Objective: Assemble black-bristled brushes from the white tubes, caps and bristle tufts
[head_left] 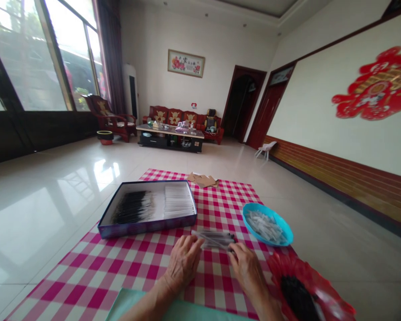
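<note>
A small bundle of clear, thin tubes with dark ends (215, 239) lies on the pink checked tablecloth (147, 257). At its left end is my left hand (184, 259), fingers bent together against the tubes. My right hand (245, 266) has its thumb and fingers closed at the dark ends on the right. Up and to the left, an open box (147, 228) holds a row of black-and-clear pieces (133, 207) and a row of white ones (178, 201). A blue bowl (289, 232) to the right contains translucent pieces (265, 226).
At the lower right, a red bag or dish (332, 296) holds black pieces (297, 298). Flattened cardboard (203, 180) lies at the table's far edge. Pale green material (130, 303) is under my forearms. Beyond stand a low table (170, 130) and a small chair (266, 149).
</note>
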Motion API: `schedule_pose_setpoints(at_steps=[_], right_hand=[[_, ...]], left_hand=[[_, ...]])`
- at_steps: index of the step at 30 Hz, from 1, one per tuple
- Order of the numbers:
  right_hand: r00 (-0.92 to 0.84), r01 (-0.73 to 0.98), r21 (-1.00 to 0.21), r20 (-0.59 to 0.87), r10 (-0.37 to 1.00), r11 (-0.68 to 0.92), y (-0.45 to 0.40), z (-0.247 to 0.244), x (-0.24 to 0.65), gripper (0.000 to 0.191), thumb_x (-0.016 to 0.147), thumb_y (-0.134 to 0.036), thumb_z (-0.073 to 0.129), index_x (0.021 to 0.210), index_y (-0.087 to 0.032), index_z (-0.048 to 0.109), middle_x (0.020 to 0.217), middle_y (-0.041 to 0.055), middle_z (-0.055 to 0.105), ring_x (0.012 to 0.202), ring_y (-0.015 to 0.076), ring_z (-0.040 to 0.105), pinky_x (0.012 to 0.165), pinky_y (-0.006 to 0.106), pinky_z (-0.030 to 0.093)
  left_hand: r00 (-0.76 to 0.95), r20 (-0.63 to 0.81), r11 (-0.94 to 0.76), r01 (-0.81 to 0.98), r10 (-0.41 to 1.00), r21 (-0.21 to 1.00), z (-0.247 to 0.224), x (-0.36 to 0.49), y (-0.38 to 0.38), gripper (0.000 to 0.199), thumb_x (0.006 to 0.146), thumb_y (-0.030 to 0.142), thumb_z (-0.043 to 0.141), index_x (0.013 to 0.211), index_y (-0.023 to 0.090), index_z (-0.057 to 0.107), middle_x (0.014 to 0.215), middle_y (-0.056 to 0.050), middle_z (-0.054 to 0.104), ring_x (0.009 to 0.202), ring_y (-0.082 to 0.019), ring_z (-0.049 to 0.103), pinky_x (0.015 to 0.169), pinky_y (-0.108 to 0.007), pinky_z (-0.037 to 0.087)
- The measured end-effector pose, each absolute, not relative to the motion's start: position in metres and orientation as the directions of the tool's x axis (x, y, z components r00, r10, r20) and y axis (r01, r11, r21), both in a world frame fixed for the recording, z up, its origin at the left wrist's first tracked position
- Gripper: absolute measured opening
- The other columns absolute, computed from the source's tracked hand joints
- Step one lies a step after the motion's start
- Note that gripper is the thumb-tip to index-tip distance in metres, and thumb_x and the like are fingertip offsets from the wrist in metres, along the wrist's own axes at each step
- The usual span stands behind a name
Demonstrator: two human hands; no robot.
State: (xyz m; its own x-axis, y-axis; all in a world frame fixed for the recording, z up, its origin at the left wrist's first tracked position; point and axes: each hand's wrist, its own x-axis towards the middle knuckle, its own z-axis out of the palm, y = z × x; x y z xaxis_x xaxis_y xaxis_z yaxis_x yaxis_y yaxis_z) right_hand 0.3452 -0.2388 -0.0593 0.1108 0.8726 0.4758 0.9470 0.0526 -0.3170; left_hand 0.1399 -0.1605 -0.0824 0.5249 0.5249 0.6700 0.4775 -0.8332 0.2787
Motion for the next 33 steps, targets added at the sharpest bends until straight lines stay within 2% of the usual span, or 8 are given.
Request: schedule_pose_setpoints(at_steps=[3,5,10,13,18,22,28,33], right_hand=[[0.102,0.876,-0.469,0.406,0.908,0.112,-0.247,-0.048,0.331,0.021,0.082,-0.017,0.047,0.090,-0.019,0.066,0.085,0.0084,0.068,0.077,0.0221,0.065,0.069,0.033,0.051],[0.102,0.770,-0.624,0.327,0.940,0.133,-0.252,-0.045,0.321,0.019,0.082,-0.021,0.049,0.088,-0.020,0.068,0.084,0.0074,0.069,0.077,0.0215,0.066,0.070,0.032,0.052],[0.231,0.397,-0.918,0.116,0.966,0.015,-0.254,-0.062,0.313,0.028,0.079,-0.041,0.058,0.087,-0.018,0.070,0.076,0.0057,0.072,0.072,0.0218,0.067,0.066,0.030,0.053],[0.322,0.289,-0.957,0.073,0.944,-0.024,-0.250,-0.074,0.314,0.035,0.071,-0.050,0.066,0.076,-0.016,0.070,0.066,0.0043,0.070,0.062,0.0202,0.064,0.059,0.029,0.052],[0.354,0.258,-0.966,0.082,0.932,-0.013,-0.248,-0.075,0.313,0.037,0.066,-0.053,0.069,0.069,-0.017,0.069,0.058,0.0013,0.065,0.056,0.0172,0.060,0.055,0.026,0.050],[0.330,0.234,-0.971,0.129,0.935,0.052,-0.250,-0.076,0.313,0.032,0.068,-0.049,0.070,0.078,-0.018,0.067,0.068,0.0022,0.067,0.061,0.0176,0.061,0.057,0.027,0.051],[0.240,0.101,-0.989,0.131,0.962,0.109,-0.248,-0.091,0.309,0.037,0.072,-0.042,0.070,0.100,-0.020,0.060,0.093,0.0071,0.069,0.086,0.0219,0.066,0.076,0.033,0.053],[0.229,0.163,-0.982,0.129,0.965,0.093,-0.244,-0.101,0.308,0.033,0.074,-0.044,0.067,0.094,-0.018,0.061,0.090,0.0080,0.070,0.085,0.0229,0.068,0.078,0.036,0.054]], left_hand=[[0.594,0.676,-0.880,0.438,0.436,0.183,-0.072,0.143,-0.170,0.033,0.089,0.017,0.041,0.119,0.024,0.053,0.117,-0.009,0.056,0.108,-0.025,0.048,0.093,-0.045,0.036],[0.643,0.656,-0.903,0.405,0.395,0.147,-0.068,0.145,-0.176,0.028,0.091,0.020,0.042,0.115,0.026,0.055,0.112,-0.007,0.058,0.107,-0.025,0.048,0.097,-0.049,0.031],[0.716,0.554,-0.901,0.394,0.424,0.180,-0.068,0.148,-0.183,0.017,0.092,0.023,0.043,0.101,0.025,0.058,0.081,-0.002,0.059,0.076,-0.018,0.051,0.072,-0.032,0.041],[0.698,0.565,-0.890,0.422,0.441,0.174,-0.071,0.148,-0.182,0.015,0.092,0.025,0.043,0.090,0.023,0.058,0.075,-0.003,0.057,0.070,-0.017,0.049,0.061,-0.028,0.038],[0.685,0.578,-0.889,0.419,0.444,0.186,-0.077,0.149,-0.179,0.019,0.093,0.025,0.041,0.081,0.020,0.054,0.067,-0.001,0.056,0.063,-0.016,0.048,0.057,-0.027,0.037],[0.703,0.562,-0.894,0.409,0.437,0.184,-0.077,0.148,-0.176,0.022,0.094,0.025,0.038,0.078,0.020,0.053,0.067,-0.001,0.055,0.061,-0.015,0.047,0.056,-0.026,0.036],[0.714,0.529,-0.883,0.432,0.459,0.184,-0.077,0.149,-0.175,0.021,0.093,0.023,0.040,0.076,0.020,0.052,0.067,-0.001,0.055,0.062,-0.015,0.047,0.056,-0.025,0.036],[0.691,0.534,-0.867,0.458,0.487,0.198,-0.081,0.152,-0.174,0.021,0.093,0.025,0.042,0.075,0.020,0.051,0.067,0.000,0.055,0.063,-0.015,0.049,0.057,-0.024,0.036]])
